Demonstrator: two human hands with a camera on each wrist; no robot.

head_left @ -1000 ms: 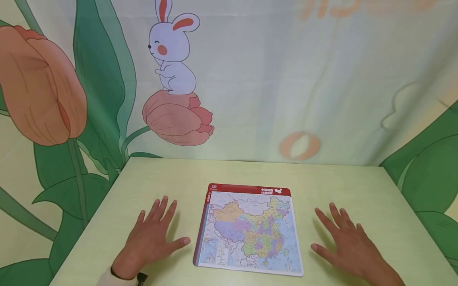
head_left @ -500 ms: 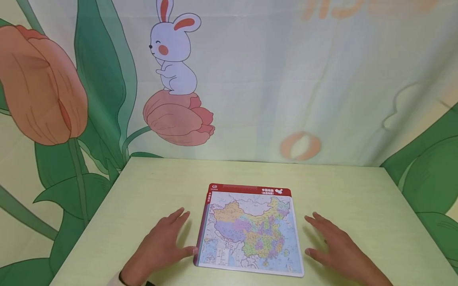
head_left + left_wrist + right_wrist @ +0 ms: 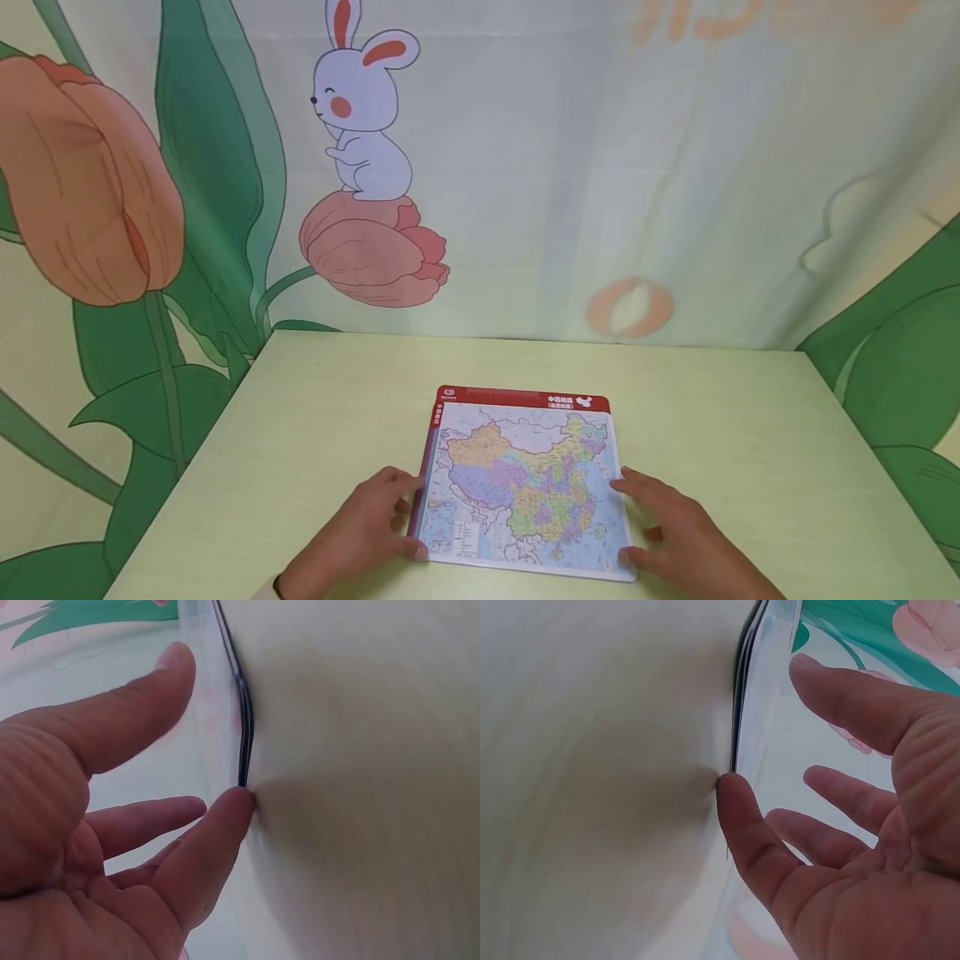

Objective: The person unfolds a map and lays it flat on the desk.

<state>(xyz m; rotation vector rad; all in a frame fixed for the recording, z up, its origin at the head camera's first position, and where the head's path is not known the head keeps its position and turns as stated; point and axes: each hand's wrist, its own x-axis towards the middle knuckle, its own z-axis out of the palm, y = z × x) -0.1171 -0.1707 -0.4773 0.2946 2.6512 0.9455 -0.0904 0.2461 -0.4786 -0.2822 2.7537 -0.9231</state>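
The left hand (image 3: 362, 527) is keeping its fingers relaxed and only lightly bent, one fingertip touching the left edge of the map board (image 3: 517, 479), the thumb seeming to stand clear of the printed face. The right hand (image 3: 678, 533) is mirroring it at the right edge, likewise loose and gripping nothing. Between them the board is lying flat, its red-banded side facing away from the person. Its thin edge is showing dark lines in both wrist views, suggesting stacked layers, so it is probably handling as something light and fairly stiff, perhaps flexing a little in the middle. The smooth face is likely offering slight slip under dry thumbs. The opposite side edges are looking like the best holds, fingertips below and thumbs above, for an even load. Around it the pale counter (image 3: 750, 425) is spreading out, and beyond, a printed curtain (image 3: 510, 150) is hanging.
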